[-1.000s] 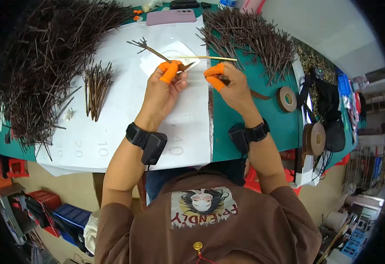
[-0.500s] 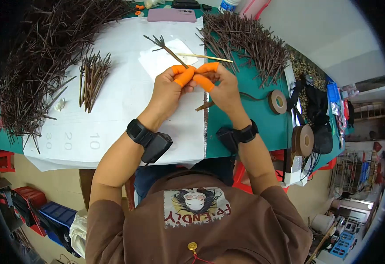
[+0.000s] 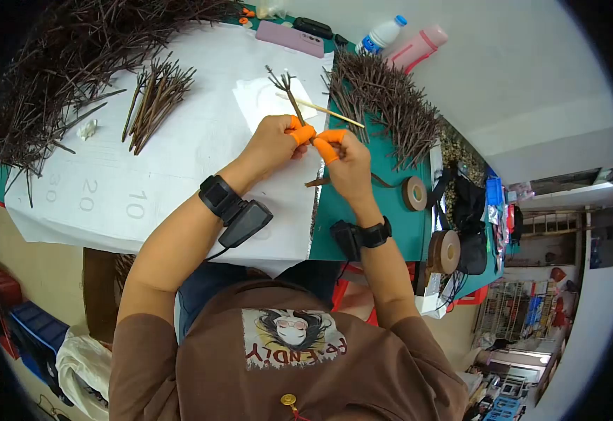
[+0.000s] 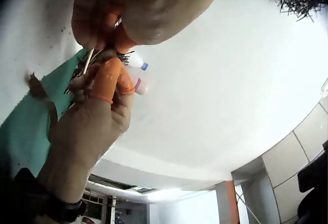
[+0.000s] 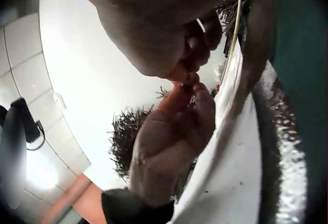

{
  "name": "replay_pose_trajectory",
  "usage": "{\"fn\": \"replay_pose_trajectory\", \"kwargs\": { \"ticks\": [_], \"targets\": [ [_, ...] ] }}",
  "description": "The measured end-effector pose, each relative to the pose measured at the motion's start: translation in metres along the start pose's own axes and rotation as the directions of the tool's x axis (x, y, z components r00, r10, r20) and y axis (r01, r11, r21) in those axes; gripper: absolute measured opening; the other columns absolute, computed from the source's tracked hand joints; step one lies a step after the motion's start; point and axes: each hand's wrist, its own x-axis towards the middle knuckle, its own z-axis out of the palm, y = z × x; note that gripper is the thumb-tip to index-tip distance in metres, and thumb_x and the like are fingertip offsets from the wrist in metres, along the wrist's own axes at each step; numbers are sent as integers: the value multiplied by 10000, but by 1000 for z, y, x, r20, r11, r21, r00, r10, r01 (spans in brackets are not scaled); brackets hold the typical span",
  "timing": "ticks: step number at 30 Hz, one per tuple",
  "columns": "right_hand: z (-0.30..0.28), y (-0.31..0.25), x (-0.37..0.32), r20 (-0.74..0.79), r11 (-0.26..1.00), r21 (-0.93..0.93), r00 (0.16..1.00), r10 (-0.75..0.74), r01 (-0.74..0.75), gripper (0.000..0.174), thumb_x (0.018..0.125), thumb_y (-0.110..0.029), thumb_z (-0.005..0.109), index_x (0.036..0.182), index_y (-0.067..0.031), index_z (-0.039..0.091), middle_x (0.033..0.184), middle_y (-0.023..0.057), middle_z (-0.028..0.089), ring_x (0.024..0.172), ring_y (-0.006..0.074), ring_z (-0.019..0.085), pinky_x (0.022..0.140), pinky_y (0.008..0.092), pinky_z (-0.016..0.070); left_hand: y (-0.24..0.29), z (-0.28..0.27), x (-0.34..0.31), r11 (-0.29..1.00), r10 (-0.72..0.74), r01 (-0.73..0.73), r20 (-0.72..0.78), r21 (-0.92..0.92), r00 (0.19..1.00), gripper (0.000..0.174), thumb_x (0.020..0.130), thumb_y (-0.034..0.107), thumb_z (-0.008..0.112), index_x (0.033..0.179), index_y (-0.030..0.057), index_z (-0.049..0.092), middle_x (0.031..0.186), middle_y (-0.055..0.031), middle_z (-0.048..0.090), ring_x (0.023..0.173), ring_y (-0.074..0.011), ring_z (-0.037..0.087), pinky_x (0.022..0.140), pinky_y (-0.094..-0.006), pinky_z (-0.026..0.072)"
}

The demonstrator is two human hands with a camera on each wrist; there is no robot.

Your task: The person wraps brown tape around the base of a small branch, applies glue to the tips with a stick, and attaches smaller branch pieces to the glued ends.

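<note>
My left hand [image 3: 271,146] grips a brown twig [image 3: 293,99] whose forked top points away from me. Right beside it, my right hand [image 3: 351,170] pinches at the twig's lower end with thumb and finger. Orange finger covers [image 3: 304,133] sit on both hands' thumbs and forefingers. A brown tape strip [image 3: 318,182] passes by the right hand, its loose end showing to the left; a tape roll [image 3: 407,193] lies to the right. In the left wrist view the right hand's orange fingertips [image 4: 106,80] meet the left hand's; the exact contact point is hidden by fingers.
A large twig heap [image 3: 61,77] covers the far left, with a smaller bundle [image 3: 158,105] near it. More twigs [image 3: 391,105] lie at right. A pale thin stick [image 3: 334,114] crosses the white paper. Behind are a phone [image 3: 289,38] and bottles [image 3: 384,35]. Another tape roll [image 3: 449,252] stands at right.
My right hand has come from apart to meet the left at the twig's lower end. The twig now points more steeply away. The head view has turned and shifted.
</note>
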Motion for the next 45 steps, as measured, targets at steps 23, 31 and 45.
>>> {"fn": "replay_pose_trajectory", "kwargs": {
  "ticks": [23,31,45],
  "targets": [
    [-10,55,53,-63,864,-436,949,-309,252,111,756,-36,583,861,-6,561,803,139,534,708,297,527,621,358,421,17,-44,17,886,114,-214,-255,-411,960,218,887,86,466,1049,-35,546,916,-80,577,740,-92,559,679,-179,498],
    [-17,24,29,-62,873,-313,909,-411,374,148,771,-6,557,916,10,583,800,134,525,702,278,513,617,323,416,11,-41,23,913,110,-215,-298,-348,948,225,888,31,422,1068,-54,527,950,-97,569,778,-121,577,699,-196,516],
    [-25,25,19,47,881,-277,921,-386,383,146,771,-17,567,910,8,601,775,115,519,697,244,513,618,301,412,14,-43,19,902,109,-210,-273,-377,956,215,872,43,465,1043,-52,554,953,-93,562,758,-125,579,701,-198,519]
  ]
}}
